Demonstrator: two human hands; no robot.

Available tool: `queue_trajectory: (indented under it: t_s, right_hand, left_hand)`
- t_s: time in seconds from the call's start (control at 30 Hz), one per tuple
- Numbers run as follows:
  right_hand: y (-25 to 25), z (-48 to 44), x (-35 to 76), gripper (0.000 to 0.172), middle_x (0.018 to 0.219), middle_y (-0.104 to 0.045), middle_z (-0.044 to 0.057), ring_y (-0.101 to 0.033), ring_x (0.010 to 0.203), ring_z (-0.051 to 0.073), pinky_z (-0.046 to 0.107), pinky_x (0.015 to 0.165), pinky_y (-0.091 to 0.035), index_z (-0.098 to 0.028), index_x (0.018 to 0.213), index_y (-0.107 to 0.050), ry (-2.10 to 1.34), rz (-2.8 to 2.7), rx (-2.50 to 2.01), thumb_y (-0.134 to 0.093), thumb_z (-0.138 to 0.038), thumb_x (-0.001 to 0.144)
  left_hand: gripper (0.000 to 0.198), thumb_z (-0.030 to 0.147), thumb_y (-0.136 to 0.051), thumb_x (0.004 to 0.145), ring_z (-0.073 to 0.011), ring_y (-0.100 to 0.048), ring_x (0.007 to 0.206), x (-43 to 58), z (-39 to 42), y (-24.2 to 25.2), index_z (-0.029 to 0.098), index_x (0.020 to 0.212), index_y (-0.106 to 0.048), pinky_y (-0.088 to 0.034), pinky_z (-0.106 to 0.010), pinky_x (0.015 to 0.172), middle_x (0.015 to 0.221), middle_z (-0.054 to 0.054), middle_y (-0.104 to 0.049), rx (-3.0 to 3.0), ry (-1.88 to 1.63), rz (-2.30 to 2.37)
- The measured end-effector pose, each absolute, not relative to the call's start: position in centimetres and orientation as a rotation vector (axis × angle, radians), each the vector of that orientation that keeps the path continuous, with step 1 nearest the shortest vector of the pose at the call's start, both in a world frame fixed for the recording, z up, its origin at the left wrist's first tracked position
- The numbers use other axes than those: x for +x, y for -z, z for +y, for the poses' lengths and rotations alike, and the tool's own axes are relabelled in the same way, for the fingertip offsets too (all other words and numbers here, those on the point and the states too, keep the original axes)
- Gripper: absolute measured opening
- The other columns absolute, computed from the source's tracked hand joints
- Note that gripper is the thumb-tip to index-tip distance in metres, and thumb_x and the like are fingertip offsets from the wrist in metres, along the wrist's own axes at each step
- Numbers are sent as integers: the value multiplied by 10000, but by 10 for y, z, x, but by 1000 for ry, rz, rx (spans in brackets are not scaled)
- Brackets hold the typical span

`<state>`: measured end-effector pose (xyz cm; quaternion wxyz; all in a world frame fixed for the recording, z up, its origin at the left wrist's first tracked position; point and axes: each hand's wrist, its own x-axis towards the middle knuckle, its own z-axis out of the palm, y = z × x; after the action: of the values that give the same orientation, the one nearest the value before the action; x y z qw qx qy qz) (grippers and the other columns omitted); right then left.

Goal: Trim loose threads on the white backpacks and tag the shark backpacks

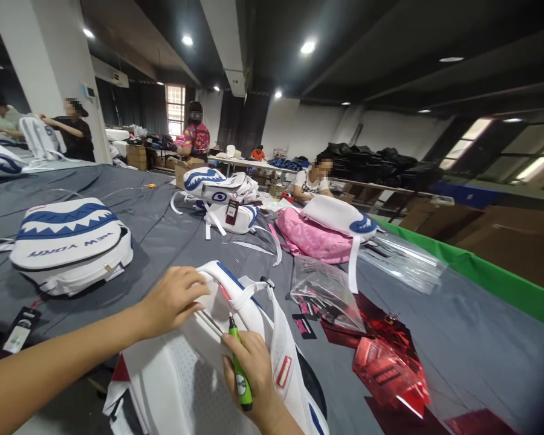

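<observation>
A white backpack with blue trim lies in front of me, its strap bearing a small red label. My left hand grips the upper edge of the backpack with bent fingers. In my right hand is a green marker pen, its pale tip pointing up and away. The right thumb and fingers also rest at the backpack's edge, close to the left hand. Parts of the backpack are hidden under both hands, and its near end runs out of view.
Another white backpack with a black tag lies left. Stacked backpacks, a pink bag, clear plastic bags and red packaging lie on the grey-covered table. Several people work farther back.
</observation>
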<state>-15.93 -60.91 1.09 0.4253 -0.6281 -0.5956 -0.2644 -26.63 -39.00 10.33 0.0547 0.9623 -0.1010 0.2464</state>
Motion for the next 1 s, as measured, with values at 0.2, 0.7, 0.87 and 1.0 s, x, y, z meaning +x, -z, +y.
queue_trajectory:
  t_s: [0.2, 0.7, 0.87, 1.0]
  right_hand:
    - [-5, -606, -177, 426, 1070, -674, 113, -662, 975, 246, 412, 817, -529, -199, 1264, -543, 635, -1368, -1615, -531, -75, 857]
    - [4, -612, -159, 207, 918, -699, 49, -712, 762, 186, 296, 650, -575, -213, 1117, -518, 252, -1066, -1774, -542, -307, 934]
    - [-11, -616, -148, 193, 931, -735, 52, -708, 811, 188, 316, 726, -556, -216, 1116, -592, 228, -1271, -1821, -572, -228, 925]
    - [-25, -631, -138, 282, 1061, -746, 73, -704, 913, 213, 381, 839, -535, -230, 1218, -605, 78, -1428, -1879, -598, -298, 944]
  left_hand:
    - [990, 328, -846, 679, -382, -346, 1405, -190, -407, -103, 227, 1511, -319, -288, -552, 1110, 1561, -196, -345, 3109, -322, -380]
    - [1318, 450, -915, 569, -410, -222, 1482, -168, -414, -74, 186, 1578, -109, -210, -570, 1155, 1633, -230, -154, 3290, -336, -467]
    - [1095, 399, -831, 704, -365, -319, 1434, -163, -416, -69, 164, 1562, -193, -249, -531, 1145, 1612, -190, -262, 3280, -365, -497]
    - [942, 359, -768, 783, -361, -292, 1446, -163, -417, -69, 149, 1544, -254, -210, -542, 1163, 1615, -174, -265, 3287, -341, -482]
